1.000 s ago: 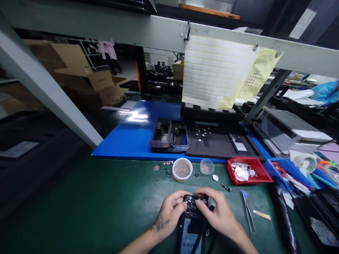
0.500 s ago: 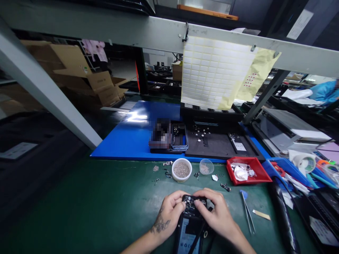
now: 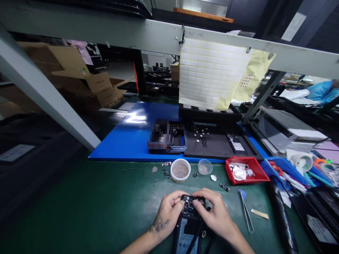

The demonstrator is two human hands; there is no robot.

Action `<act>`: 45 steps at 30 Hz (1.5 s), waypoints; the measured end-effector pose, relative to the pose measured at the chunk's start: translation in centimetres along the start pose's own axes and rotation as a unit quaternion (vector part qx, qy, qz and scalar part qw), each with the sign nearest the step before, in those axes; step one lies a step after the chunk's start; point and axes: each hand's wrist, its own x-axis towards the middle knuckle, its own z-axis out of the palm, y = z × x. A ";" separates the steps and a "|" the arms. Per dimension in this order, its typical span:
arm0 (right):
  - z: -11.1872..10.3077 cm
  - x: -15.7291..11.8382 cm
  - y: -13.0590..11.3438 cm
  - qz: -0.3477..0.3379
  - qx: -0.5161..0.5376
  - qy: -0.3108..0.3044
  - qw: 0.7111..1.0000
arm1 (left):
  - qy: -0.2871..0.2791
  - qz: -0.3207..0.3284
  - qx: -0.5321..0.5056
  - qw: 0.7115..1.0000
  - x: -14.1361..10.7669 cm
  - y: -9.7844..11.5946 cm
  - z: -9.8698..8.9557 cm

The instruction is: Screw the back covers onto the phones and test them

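Observation:
An opened smartphone (image 3: 188, 225) lies before me at the bottom middle, its circuit board and battery bare. My left hand (image 3: 169, 210) grips its upper left edge, the thumb pressed near the board. On the upper right side, my right hand (image 3: 215, 211) holds the same phone, with its thumb on the board and its index finger along the top edge. A dark flat strip crosses the battery beside the right hand. Any small part under the thumbs is hidden. Tweezers (image 3: 246, 211) lie on the green mat to the right.
Beyond the hands stand a white bowl of tiny screws (image 3: 180, 180), a clear cup (image 3: 205, 167) and a red tray (image 3: 247, 182). Phone frames (image 3: 178, 146) rest on a blue board (image 3: 124, 141). A thick black tube (image 3: 283, 218) runs at right. Label sheets (image 3: 206, 74) hang from the shelf beam.
Both hands keep nearly the same grip on the smartphone. The whole view has shifted slightly, so the scene sits a little further left.

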 end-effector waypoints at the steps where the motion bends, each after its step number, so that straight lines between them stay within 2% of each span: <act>1: 0.0 0.0 0.0 0.000 0.000 -0.001 1.000 | -0.002 0.002 0.001 1.000 0.0 0.0 0.0; 10: 0.1 0.1 0.1 -0.001 0.005 -0.001 1.000 | -0.009 0.009 0.011 1.000 0.2 0.0 -0.2; 17: 0.1 0.1 0.0 -0.006 0.008 0.000 1.000 | 0.006 0.017 0.031 0.999 0.2 -0.1 0.0; 22: 0.1 0.1 0.1 -0.006 0.007 0.001 1.000 | 0.009 0.012 0.018 1.000 0.3 0.1 0.0; 29: 0.2 0.2 0.2 0.008 0.009 0.002 1.000 | -0.022 0.010 -0.016 1.000 0.2 -0.2 -0.2; 45: 0.1 0.0 0.1 0.004 0.014 0.007 1.000 | -0.014 0.009 -0.016 1.000 0.3 0.0 0.0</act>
